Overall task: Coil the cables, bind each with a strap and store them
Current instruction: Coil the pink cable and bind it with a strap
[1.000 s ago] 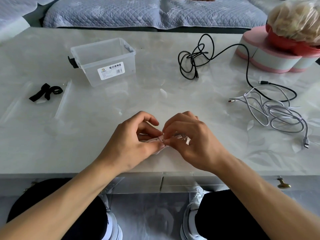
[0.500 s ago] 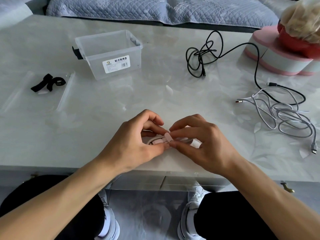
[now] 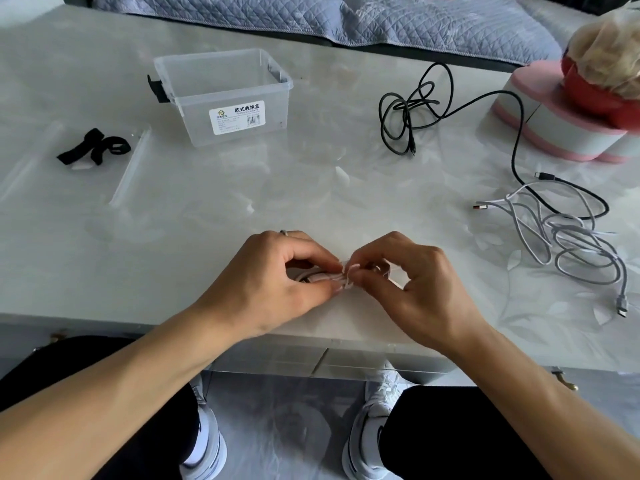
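Note:
A small coiled white cable [image 3: 320, 277] lies near the table's front edge, mostly hidden by my hands. My left hand [image 3: 273, 278] grips the coil between thumb and fingers. My right hand [image 3: 412, 282] pinches a pale strap [image 3: 349, 273] at the coil's right side. A loose black cable [image 3: 415, 109] sprawls at the back right, running toward a tangled grey cable [image 3: 571, 244] at the right. Black straps [image 3: 95, 147] lie at the far left. A clear plastic storage box [image 3: 221, 98] with a white label stands at the back, nothing visible inside it.
A pink and white heart-shaped box [image 3: 554, 129] with a wrapped red item on top stands at the back right. A clear plastic sheet [image 3: 135, 168] lies beside the black straps. A quilted blue sofa cover runs behind the table. My knees and white shoes show below the table's edge.
The view has tilted slightly downward. My right hand's fingertips have shifted on the strap at the coil's side; my left hand keeps its hold on the coil.

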Demonstrator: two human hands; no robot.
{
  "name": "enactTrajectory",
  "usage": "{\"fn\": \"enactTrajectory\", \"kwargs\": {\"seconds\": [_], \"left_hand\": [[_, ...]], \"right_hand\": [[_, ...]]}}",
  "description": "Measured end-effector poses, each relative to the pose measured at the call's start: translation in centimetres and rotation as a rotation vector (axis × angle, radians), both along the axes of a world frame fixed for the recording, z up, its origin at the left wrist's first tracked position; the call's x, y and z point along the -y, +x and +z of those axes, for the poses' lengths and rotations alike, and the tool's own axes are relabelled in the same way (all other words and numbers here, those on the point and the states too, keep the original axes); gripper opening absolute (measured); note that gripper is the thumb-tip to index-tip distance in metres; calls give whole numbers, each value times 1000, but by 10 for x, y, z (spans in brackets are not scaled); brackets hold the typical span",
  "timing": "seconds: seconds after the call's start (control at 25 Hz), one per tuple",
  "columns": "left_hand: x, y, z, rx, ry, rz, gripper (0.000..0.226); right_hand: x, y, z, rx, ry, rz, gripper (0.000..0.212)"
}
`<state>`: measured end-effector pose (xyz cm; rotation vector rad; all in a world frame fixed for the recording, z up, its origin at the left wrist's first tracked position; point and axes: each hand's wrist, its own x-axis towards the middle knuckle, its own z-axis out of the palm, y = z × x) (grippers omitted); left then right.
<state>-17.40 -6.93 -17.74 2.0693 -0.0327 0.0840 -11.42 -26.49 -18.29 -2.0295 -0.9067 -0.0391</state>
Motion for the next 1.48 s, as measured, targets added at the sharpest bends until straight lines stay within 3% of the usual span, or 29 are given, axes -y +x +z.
{"fn": "enactTrajectory", "kwargs": {"seconds": [0.12, 0.32, 0.44, 0.68, 0.92, 1.16, 1.32, 1.48], "left_hand": [[-1, 1, -1, -11, 4, 16, 14], [0, 2, 0, -10, 15, -26, 14], [-9, 17, 8, -81, -10, -123, 15], [-17, 46, 21, -144, 167, -327, 22], [-16, 46, 10, 111, 272, -354, 17], [-12, 41, -2, 125, 169, -302, 6], [-10, 42, 0, 87, 114, -306, 1], [-7, 40, -1, 54, 10, -250, 10]], "right_hand": [[-5, 0, 6, -123, -48, -70, 9], [0, -4, 4, 85, -130, -61, 7], [4, -3, -3, 104, -88, -46, 9], [8, -1, -5, -51, 43, -70, 8], [3, -2, 1, -187, 80, -177, 9], [6, 4, 18, -421, 94, -175, 11], [2, 4, 22, -438, 92, -187, 5], [-5, 3, 19, -430, 115, -206, 10]]}}
